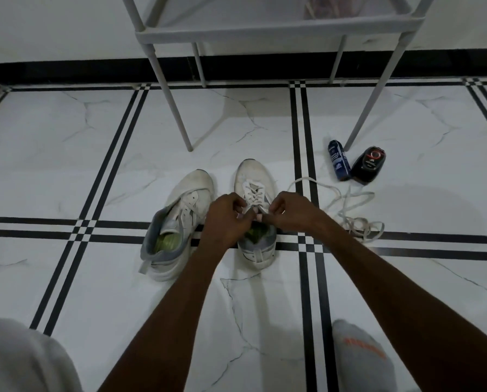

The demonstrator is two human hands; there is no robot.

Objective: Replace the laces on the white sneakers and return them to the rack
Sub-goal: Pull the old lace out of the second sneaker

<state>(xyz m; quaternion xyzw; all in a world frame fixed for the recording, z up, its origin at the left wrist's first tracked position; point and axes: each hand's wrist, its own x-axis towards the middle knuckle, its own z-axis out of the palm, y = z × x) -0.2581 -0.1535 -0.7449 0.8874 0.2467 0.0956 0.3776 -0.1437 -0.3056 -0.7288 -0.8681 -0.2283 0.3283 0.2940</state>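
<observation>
1. Knees nearest cam: grey-clad left knee [22,360] bottom-left, right knee [361,355] w/ orange print bottom-right. Both forearms run up between them to the shoes.
2. Left sneaker [180,222] on the floor [53,165], left of centre, white w/ grey collar, green insole showing. Eyelets look unlaced, tongue loose. Toe points away from cam, tilted a bit right.
3. Left hand [222,219] sits just right of that shoe, over the gap between the pair. Grip narrow: fingers curled, pinching a white lace end at the top eyelets of the other shoe.
4. Right sneaker [255,193] centre, upright, toe away. White lace [253,190] crossed through the lower eyelets; upper part hidden under the hands.
5. Right hand [287,210] touching the same shoe's throat from the right side. Grip narrow too, fingertips pinching the lace; hands nearly meet.
6. Loose lace pile [352,210] on floor right of the laced shoe, tangled, apart from it.
7. Blue spray can [339,159] lying on its side, black bottle [369,164] just beside it, near the rack's front-right leg.
8. Rack [279,26] white, top centre, behind the shoes. Shoes well apart from it, not on a shelf.
</observation>
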